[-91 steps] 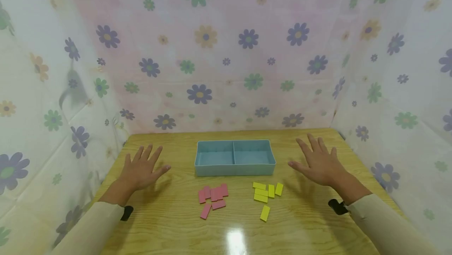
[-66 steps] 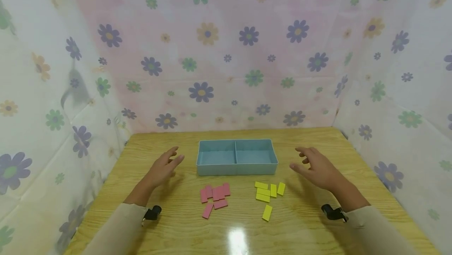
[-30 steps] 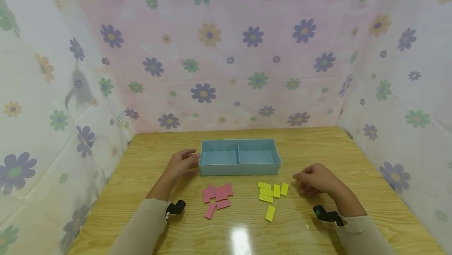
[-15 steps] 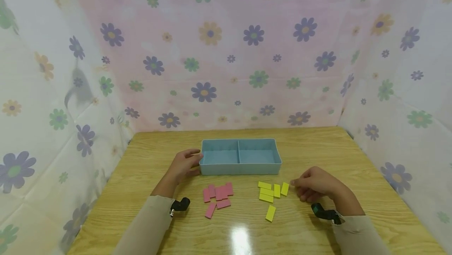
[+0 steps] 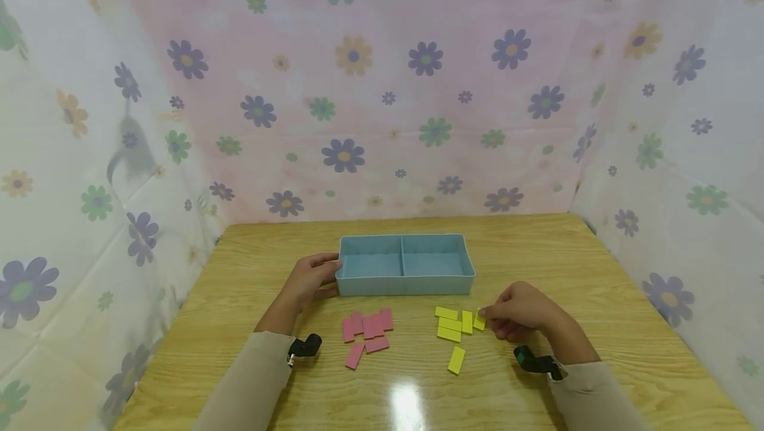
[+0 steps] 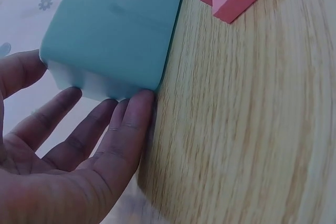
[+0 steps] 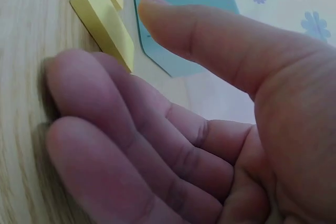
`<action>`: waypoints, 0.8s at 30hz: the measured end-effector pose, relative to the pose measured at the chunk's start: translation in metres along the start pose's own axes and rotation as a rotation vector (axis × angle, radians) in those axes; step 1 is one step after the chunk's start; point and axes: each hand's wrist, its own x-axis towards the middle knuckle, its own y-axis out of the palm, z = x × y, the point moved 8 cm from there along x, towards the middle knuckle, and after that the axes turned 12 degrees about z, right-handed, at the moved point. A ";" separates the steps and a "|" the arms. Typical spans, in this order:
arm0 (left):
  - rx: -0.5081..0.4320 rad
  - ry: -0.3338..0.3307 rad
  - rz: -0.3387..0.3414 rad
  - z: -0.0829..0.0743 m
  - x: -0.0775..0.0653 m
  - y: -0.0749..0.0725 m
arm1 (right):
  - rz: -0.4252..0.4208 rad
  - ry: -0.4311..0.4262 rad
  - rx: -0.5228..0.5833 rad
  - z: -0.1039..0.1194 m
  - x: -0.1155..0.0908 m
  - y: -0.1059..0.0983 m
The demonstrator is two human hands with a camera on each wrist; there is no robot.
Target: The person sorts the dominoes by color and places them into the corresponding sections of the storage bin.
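A light blue two-compartment box (image 5: 406, 286) stands on the table. My left hand (image 5: 310, 280) is at its left end, and in the left wrist view the fingertips touch the end wall. My right hand (image 5: 525, 311) is over the rightmost yellow block (image 5: 479, 323), its fingertips overlapping the block's upper end. In the right wrist view the thumb is spread away from the fingers, with a yellow block (image 7: 102, 22) just beyond them. Several more yellow blocks (image 5: 449, 335) lie in front of the box's right half. Pink blocks (image 5: 370, 327) lie in a loose cluster in front of its left half.
The wooden table (image 5: 256, 391) runs back to a flowered cloth (image 5: 394, 86) hung around three sides. One yellow block (image 5: 456, 360) and one pink block (image 5: 355, 355) lie nearer the front edge. A light glare shows at the front middle.
Both hands have come inward from the sides. My left hand has reached the box's end. My right hand has come down and left to the rightmost yellow block. Box and blocks stay in place.
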 end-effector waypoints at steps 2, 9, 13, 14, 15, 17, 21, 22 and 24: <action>-0.009 -0.002 -0.001 0.001 0.000 0.000 | -0.029 0.003 -0.025 0.001 0.001 -0.001; -0.011 0.004 0.010 0.002 0.000 0.000 | -0.114 0.016 -0.001 0.001 0.000 -0.004; -0.013 0.006 0.016 0.003 0.001 0.000 | -0.150 0.048 0.003 0.000 0.001 -0.006; -0.016 0.007 0.018 0.003 0.001 0.000 | -0.156 0.053 0.003 0.000 0.001 -0.006; -0.021 0.007 0.019 0.003 0.001 0.000 | -0.162 0.060 0.000 0.000 0.001 -0.006; -0.035 0.006 0.018 0.004 0.001 -0.001 | -0.176 0.072 -0.027 0.001 0.001 -0.006; -0.060 -0.003 0.007 0.006 0.001 -0.002 | -0.193 0.111 -0.080 0.000 0.000 -0.006; -0.062 -0.005 0.003 0.007 0.001 -0.002 | -0.194 0.120 -0.091 0.000 0.000 -0.005; -0.063 -0.008 -0.003 0.007 0.000 -0.002 | -0.197 0.132 -0.094 -0.001 0.001 -0.004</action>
